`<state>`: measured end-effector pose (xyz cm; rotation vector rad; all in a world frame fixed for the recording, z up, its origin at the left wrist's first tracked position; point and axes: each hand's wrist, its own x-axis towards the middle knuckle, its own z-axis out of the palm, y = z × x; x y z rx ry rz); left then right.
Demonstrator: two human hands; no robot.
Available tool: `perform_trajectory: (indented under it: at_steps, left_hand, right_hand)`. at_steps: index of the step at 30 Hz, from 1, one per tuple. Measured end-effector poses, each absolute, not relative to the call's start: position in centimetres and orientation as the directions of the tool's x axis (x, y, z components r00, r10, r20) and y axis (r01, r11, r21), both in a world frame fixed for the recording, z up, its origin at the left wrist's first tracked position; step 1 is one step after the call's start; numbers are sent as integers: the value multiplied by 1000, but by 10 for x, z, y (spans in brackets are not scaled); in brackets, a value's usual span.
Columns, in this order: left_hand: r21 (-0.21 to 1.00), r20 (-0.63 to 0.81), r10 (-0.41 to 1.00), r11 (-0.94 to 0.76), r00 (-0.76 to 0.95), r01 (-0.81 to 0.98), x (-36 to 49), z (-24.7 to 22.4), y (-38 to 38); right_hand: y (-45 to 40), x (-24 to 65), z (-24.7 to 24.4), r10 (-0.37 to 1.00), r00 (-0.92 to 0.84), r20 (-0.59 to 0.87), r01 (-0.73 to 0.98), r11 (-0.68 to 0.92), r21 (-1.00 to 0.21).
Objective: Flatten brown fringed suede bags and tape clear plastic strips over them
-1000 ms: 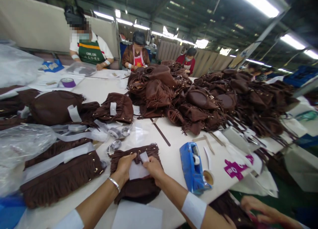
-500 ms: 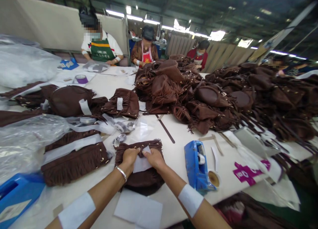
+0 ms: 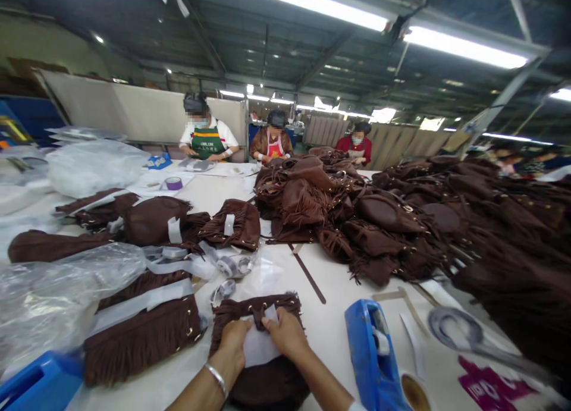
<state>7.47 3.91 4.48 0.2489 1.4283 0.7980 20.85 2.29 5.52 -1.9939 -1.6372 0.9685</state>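
Brown, fringed, suede-like bag [image 3: 270, 384] lies on flat white tabletop [image 3: 329, 339] before us. Our right hand [image 3: 289, 336] pinches thin white paper-like sheet [image 3: 261, 348] over it; left hand [image 3: 234, 341] curls at sheet's left edge, exact hold we cannot tell. Best we tension sheet gently, both sides level.

white rectangular paper sheet [image 3: 259, 350]: side edges lost under the left hand [image 3: 232, 342] and right hand [image 3: 288, 335]. dark brown fringed bag [image 3: 267, 387] beneath: partly covered by sheet and hands. both forearms run off the bottom edge; blue plastic tape dispenser [image 3: 363, 328] likewise (lower end out of frame). dark brown heap at far right [image 3: 513, 292]: smeared by blur. green apron [image 3: 207, 142]: lower lettering too small to read.
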Motion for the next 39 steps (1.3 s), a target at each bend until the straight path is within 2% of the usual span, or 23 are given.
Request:
perform_trajectory:
  at_steps: [9, 12, 14, 19, 28, 34, 39]
  left_hand:
    - [739, -672, 709, 659, -214, -137, 69, 36, 51]
    - [762, -643, 727, 639, -241, -104, 68, 32, 55]
    - [768, -636, 732, 631, -245, -109, 69, 29, 58]
    - [779, -626, 749, 607, -215, -155, 71, 24, 61]
    - [811, -578, 774, 580, -257, -75, 76, 19, 59]
    - [835, -517, 814, 548, -264, 56, 79, 27, 56]
    - [852, -499, 839, 521, -218, 51, 79, 26, 56]
  right_hand:
    - [27, 205, 67, 982, 65, -177, 851, -147, -503]
    - [30, 205, 72, 990, 63, -128, 904, -111, -413]
    - [32, 205, 71, 993, 70, -99, 914, -104, -393]
    - [36, 209, 60, 994, 76, -80, 873, -105, -477]
    - [40, 201, 59, 990, 116, -83, 864, -141, -483]
    - [29, 186, 51, 981, 190, -25, 782, -167, -601]
    - [21, 186, 48, 992, 120, 41, 679, -52, -732]
